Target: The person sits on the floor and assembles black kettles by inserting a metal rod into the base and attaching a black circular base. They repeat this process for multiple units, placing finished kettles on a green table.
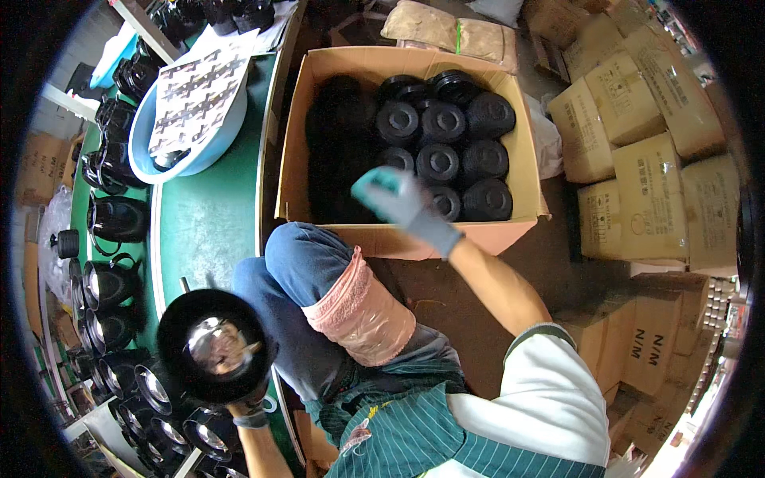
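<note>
My left hand, in a grey glove, grips a black jug from below at the left of my knees. Its wide round mouth faces up and shows a shiny metal inside; most of the fingers are hidden behind it. My right hand, in a grey glove with teal fingers, is over the near part of an open cardboard box. Motion blurs its fingers, and I cannot make out anything in them. Inside the box stand stacks of black round lids with ringed tops; the box's left side is dark.
A green workbench runs along my left, bearing a light blue basin with patterned sheets over it. Several black jugs line its far side. Closed cartons are stacked at the right. A brown bundle lies behind the box.
</note>
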`<state>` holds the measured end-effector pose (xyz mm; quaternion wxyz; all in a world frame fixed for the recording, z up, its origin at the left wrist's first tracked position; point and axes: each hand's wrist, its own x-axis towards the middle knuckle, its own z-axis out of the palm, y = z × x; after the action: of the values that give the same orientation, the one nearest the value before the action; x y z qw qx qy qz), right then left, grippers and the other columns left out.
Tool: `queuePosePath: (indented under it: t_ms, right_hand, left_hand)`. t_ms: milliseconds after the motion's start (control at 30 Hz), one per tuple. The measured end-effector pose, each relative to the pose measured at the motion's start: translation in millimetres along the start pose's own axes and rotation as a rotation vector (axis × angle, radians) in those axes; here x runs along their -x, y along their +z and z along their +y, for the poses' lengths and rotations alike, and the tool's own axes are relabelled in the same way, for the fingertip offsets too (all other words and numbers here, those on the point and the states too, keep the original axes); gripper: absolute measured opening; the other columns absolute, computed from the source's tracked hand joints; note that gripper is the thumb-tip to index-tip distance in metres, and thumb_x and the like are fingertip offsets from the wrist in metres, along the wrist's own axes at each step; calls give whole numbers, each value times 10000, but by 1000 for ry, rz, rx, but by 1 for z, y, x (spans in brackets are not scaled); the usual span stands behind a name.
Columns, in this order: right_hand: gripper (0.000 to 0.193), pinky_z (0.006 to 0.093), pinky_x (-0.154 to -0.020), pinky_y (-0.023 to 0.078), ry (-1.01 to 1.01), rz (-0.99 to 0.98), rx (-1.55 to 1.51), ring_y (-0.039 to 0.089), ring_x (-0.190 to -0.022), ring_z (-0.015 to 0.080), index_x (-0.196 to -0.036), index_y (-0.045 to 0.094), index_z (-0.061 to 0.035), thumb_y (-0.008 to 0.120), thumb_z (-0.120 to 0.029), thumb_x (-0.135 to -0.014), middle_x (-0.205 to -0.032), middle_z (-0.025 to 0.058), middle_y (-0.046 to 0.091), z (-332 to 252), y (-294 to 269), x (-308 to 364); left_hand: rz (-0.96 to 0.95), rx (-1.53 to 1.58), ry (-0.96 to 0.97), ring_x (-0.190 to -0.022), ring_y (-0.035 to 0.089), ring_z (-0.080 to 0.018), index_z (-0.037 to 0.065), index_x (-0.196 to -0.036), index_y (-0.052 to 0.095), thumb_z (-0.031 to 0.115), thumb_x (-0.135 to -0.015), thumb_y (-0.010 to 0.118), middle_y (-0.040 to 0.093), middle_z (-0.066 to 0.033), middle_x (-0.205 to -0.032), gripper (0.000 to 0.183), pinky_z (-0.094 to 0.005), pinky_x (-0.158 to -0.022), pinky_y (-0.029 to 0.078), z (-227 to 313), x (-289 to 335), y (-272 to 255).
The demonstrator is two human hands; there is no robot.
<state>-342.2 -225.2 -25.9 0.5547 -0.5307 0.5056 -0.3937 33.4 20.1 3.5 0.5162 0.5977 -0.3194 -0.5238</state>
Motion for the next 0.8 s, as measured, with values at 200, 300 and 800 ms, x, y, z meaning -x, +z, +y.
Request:
queuePosePath:
  t_ms: [200,300,800]
  right_hand:
    - [1156,517,-1071,467,361,-557,1449,525,-1337,426,-1642,198,-137,767,-634,-767,-1497,223,477,166,-66,-78]
    - [1266,549,-1082,451,490,-576,1515,488,-1375,469,-1639,140,-46,747,-721,-757,-1524,356,397,179,-28,-78]
    - [1312,471,-1103,459,538,-126,1270,503,-1382,401,-1649,167,-125,858,-652,-665,-1557,263,407,30,2,-70]
  left_hand:
    - [-19,1243,-364,-874,541,-217,165,-1138,603,306,-1084,446,570,-28,-982,218,-403,-793,480,-36,5,43]
    - [-409,1437,-232,-1122,586,-278,134,-1318,557,359,-1079,473,615,-113,-1223,338,-484,-939,496,-89,8,7]
    - [-116,1061,-149,-1202,608,-261,71,-1422,526,258,-1028,592,614,-136,-1336,441,-447,-1014,520,-87,-11,16]
